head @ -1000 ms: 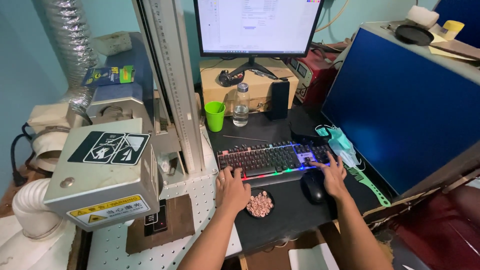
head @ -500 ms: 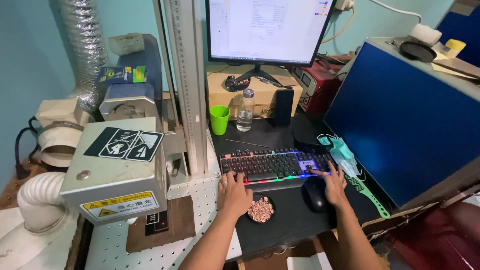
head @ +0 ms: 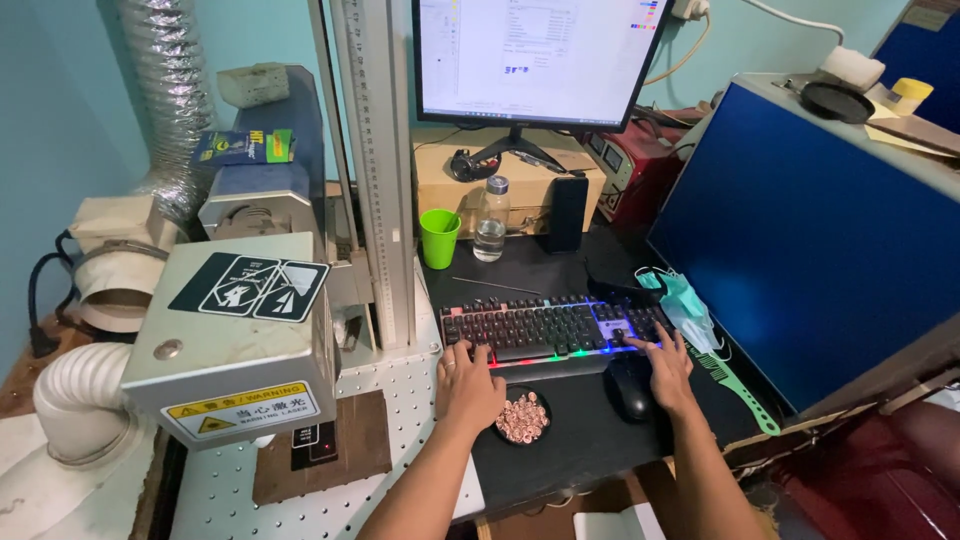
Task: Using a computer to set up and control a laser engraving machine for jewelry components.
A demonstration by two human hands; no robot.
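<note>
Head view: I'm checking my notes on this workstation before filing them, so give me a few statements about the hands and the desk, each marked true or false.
1. Both hands rest at the backlit keyboard. True: the left hand is at its left end, the right hand at its right end.
2. The right hand grips the black mouse. False: the mouse lies just beside that hand, untouched.
3. A small dish of copper-coloured pieces sits in front of the keyboard. True.
4. The green cup lies tipped over. False: it stands upright next to the clear water bottle.
5. The monitor is dark. False: it is lit and shows a white window.
</note>
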